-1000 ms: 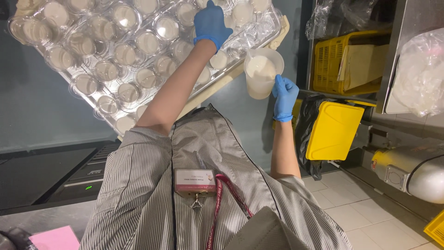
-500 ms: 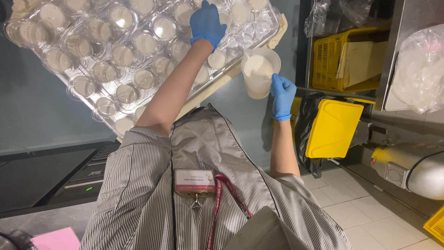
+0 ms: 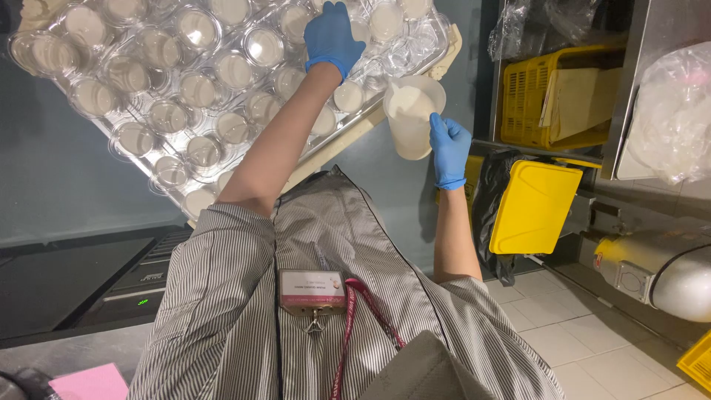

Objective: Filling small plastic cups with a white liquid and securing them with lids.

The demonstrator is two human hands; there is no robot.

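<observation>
Most cups (image 3: 169, 116) on the tray (image 3: 368, 130) already hold white filling, a few near the upper edge look clear; right hand (image 3: 449, 149) grips the half-full jug (image 3: 412, 115) beside them, left hand (image 3: 331, 37) rests open on the cups.

yellow crate (image 3: 555, 96), yellow bin lid (image 3: 529, 207), pink paper (image 3: 89, 384)
</observation>
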